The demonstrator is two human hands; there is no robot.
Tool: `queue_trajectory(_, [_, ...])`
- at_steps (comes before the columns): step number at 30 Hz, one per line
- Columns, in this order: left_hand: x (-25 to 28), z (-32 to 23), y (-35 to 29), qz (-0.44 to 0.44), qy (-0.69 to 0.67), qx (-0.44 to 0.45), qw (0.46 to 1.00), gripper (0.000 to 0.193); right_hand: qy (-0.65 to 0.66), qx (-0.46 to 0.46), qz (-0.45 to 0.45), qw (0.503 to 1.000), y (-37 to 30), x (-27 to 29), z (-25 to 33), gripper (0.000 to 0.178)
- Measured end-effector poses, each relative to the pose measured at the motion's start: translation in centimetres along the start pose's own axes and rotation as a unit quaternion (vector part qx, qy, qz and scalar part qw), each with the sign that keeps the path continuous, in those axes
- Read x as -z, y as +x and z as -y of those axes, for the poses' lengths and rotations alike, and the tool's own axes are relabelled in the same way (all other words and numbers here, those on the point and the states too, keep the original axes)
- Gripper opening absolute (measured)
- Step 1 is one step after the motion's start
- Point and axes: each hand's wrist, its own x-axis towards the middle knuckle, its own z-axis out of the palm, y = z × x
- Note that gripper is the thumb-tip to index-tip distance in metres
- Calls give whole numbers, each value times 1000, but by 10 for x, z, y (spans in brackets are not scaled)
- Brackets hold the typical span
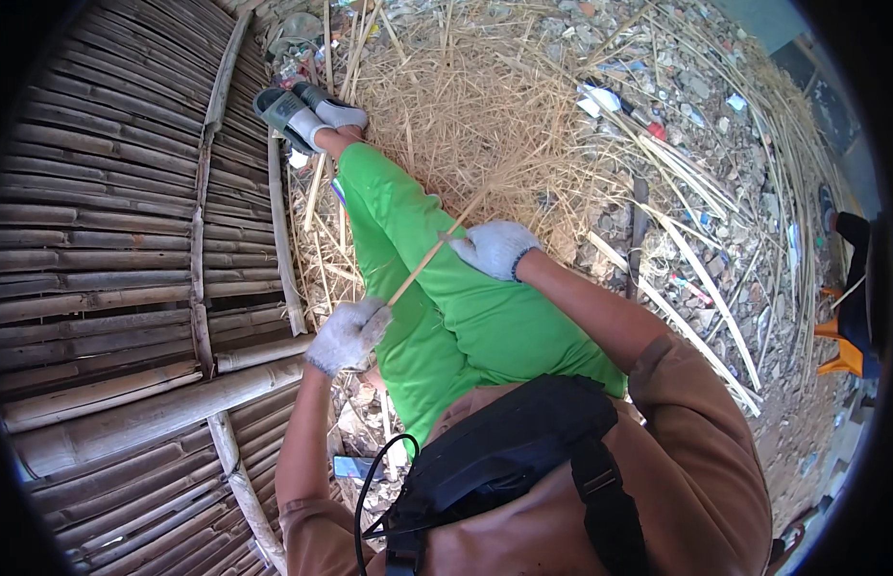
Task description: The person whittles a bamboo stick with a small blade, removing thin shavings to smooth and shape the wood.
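A thin, pale bamboo strip [418, 273] runs slantwise across my green-trousered legs, its far end over the heap of shavings. My left hand [343, 338], in a white knitted glove, is closed around the strip's near end. Farther along, my right hand [496, 250], gloved the same way, rests over my thigh with its fingertips pinched at the strip. Whether a small tool is also tucked in the right hand is hidden by the glove.
A bamboo slat wall [101, 240] stands close on my left. Curly shavings [466, 106] cover the ground ahead. Split bamboo strips [701, 269] and a long dark, narrow object [639, 226] lie on the rubble at right. An orange stool [840, 348] and part of another person are at far right.
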Motion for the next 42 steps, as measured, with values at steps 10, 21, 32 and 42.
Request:
queue_trajectory(10, [15,-46,-137,-47,-14,43,998,22,13,-4,-16,1000,1,0,-13,76])
queue_trajectory(21, [-15,-21,-9,-10,-269,156,950,31,-17,37,7,999,2,8,1,90])
queue_trajectory(32, [-4,-26,-80,-24,58,-1,998,25,7,-34,-16,999,10,4,-21,75])
queue_trajectory(42, [-27,-50,-108,-118,2,2,993,25,-31,-32,-38,998,15,36,-24,65])
